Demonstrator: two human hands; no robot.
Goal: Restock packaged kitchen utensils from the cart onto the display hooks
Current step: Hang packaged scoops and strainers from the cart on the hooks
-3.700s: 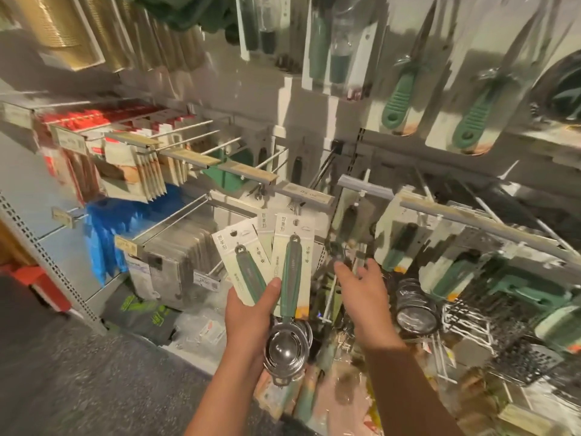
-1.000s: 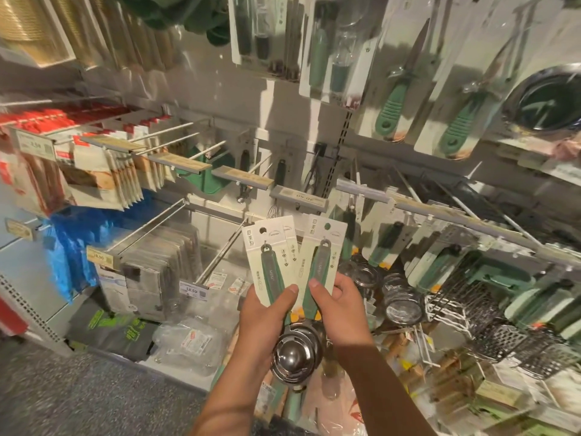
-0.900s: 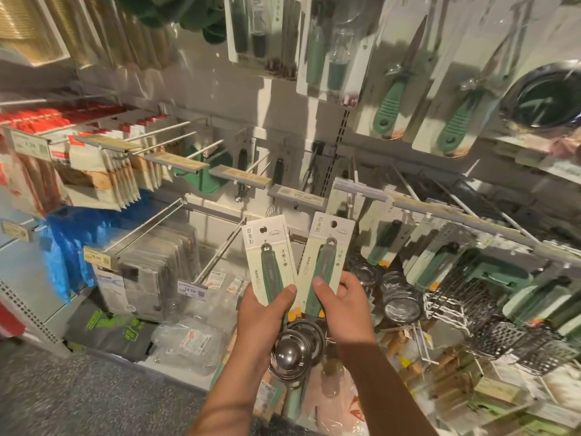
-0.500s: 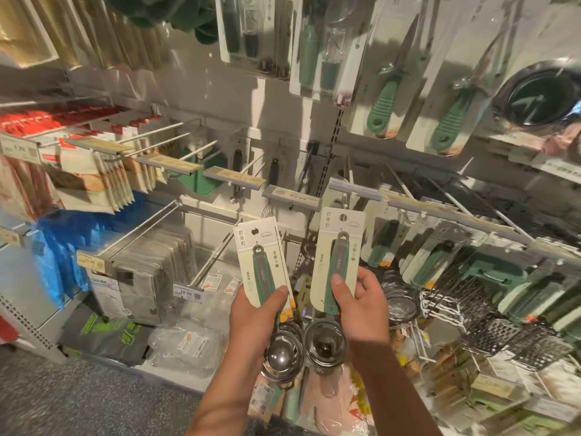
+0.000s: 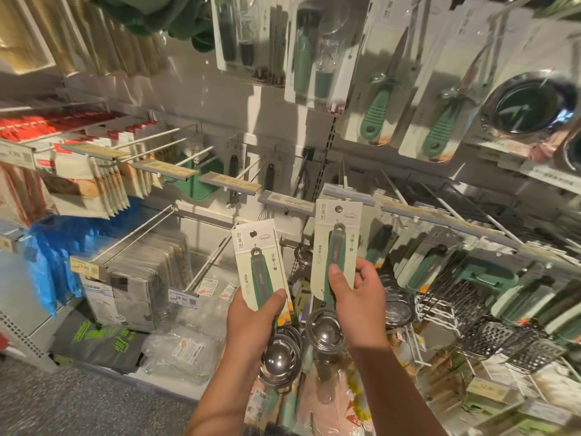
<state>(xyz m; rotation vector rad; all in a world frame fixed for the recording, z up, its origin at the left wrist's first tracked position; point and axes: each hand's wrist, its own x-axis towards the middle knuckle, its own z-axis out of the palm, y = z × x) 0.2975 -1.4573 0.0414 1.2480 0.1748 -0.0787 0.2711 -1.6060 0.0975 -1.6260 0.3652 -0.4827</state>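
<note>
Your right hand (image 5: 358,297) pinches one carded strainer (image 5: 334,253), its hang hole just below the hook rail (image 5: 349,194) at twelve o'clock. Your left hand (image 5: 254,316) grips the other packs (image 5: 259,272). Miss the hole, and the card could buckle or slip.

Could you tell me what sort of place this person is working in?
Most likely a shop's kitchenware aisle: carded utensils hang from wall hooks, price-tag strips front the hooks, and each hand holds a packaged strainer.
</note>
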